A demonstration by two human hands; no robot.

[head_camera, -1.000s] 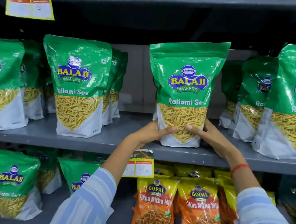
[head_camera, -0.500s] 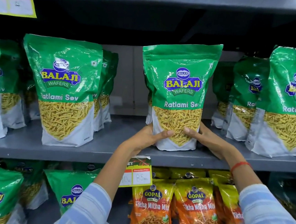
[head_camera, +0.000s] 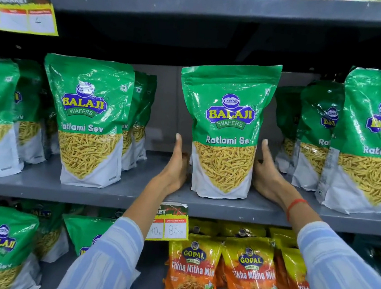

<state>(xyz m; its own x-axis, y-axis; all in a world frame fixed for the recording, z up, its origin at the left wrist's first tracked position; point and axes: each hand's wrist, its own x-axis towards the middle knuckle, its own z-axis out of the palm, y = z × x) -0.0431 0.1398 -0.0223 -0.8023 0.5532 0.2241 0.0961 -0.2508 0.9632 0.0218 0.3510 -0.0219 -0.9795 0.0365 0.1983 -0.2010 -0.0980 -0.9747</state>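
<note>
A green Balaji Ratlami Sev pouch (head_camera: 225, 133) stands upright near the front of the grey middle shelf (head_camera: 133, 197). My left hand (head_camera: 175, 168) lies against the pouch's lower left side, thumb straight and pointing up, clear of the pouch front. My right hand (head_camera: 266, 172) sits at the lower right side in the same way, thumb up. The fingers of both hands reach back beside the pouch and are mostly hidden by it.
More Ratlami Sev pouches stand in rows to the left (head_camera: 89, 123) and right (head_camera: 368, 147). A price tag (head_camera: 170, 226) hangs off the shelf edge. Orange Gopal packs (head_camera: 196, 270) and green pouches (head_camera: 3, 245) fill the shelf below. Another shelf sits overhead.
Both thumbs have come off the pouch's front and now point upward beside it. The hands have spread from the lower front to the pouch's sides.
</note>
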